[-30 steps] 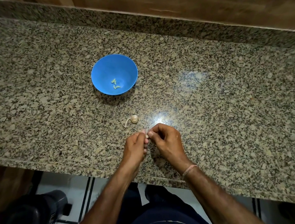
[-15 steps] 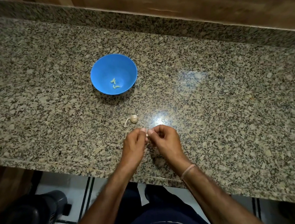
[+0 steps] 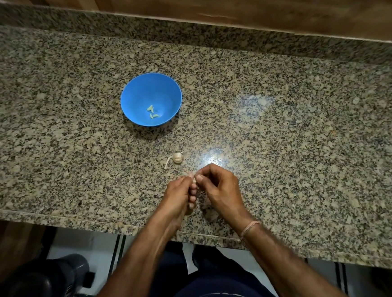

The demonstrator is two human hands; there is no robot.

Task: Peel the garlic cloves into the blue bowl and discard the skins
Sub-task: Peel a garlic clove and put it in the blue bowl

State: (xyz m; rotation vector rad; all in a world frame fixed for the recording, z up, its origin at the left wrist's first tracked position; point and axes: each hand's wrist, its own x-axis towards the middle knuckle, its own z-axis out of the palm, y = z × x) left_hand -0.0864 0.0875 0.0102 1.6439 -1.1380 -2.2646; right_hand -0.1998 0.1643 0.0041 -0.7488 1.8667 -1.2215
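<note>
Granite counter (image 3: 281, 118): blue bowl (image 3: 139, 92) stands on it, beyond my hands. Left hand (image 3: 178, 194) and right hand (image 3: 219, 186) meet near the front edge, both pinching one garlic clove (image 3: 194, 179). Garlic bulb (image 3: 177, 158) lies between hands and bowl. I count three peeled cloves (image 3: 152, 112) inside the bowl.

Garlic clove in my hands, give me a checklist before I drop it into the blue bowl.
1. Grip: ok, left hand and right hand pinch the garlic clove between them.
2. Skin fully off: cannot tell, fingers hide it.
3. Upright, roomy blue bowl: ok, only a few peeled cloves inside.
4. Path to bowl: ok, garlic bulb lies low on the counter between.
5. Skin bin: cannot tell, dark container on the floor is unclear.
</note>
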